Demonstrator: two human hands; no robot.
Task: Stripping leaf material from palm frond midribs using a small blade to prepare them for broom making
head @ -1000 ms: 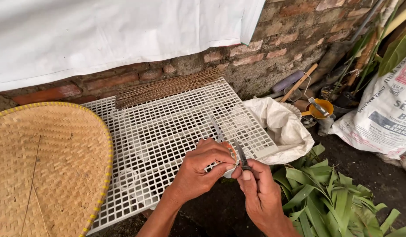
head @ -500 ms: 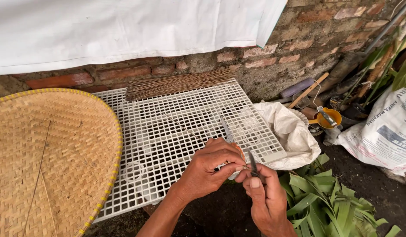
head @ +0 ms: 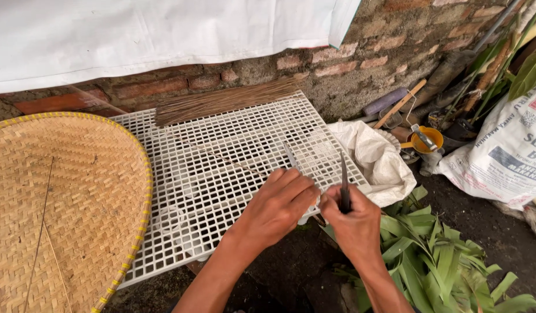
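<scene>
Clenched around a dark-handled knife [head: 344, 184], the right hand [head: 354, 223] keeps the blade pointing up and away from the body, while the left hand [head: 278, 206] is curled shut just beside it; a thin grey strip [head: 289, 154] rises from behind its knuckles, though whether the fingers actually pinch it I cannot tell. Both hands meet over the near right edge of the white plastic grid [head: 221, 168].

Behind everything runs a rough brick wall [head: 361, 64], with a white sheet [head: 140, 35] hanging over its upper part. To the left lies a broad woven bamboo tray [head: 53, 203] with a yellow-bound rim, its edge overlapping the grid. A bundle of thin brown sticks [head: 221, 103] rests along the grid's far edge against the wall. Right of the grid sits a crumpled white cloth sack [head: 378, 159], and below it a heap of green leaves [head: 436, 255] on dark ground. A printed white bag [head: 506, 156] leans at far right, with a small orange cup [head: 426, 139] near it.
</scene>
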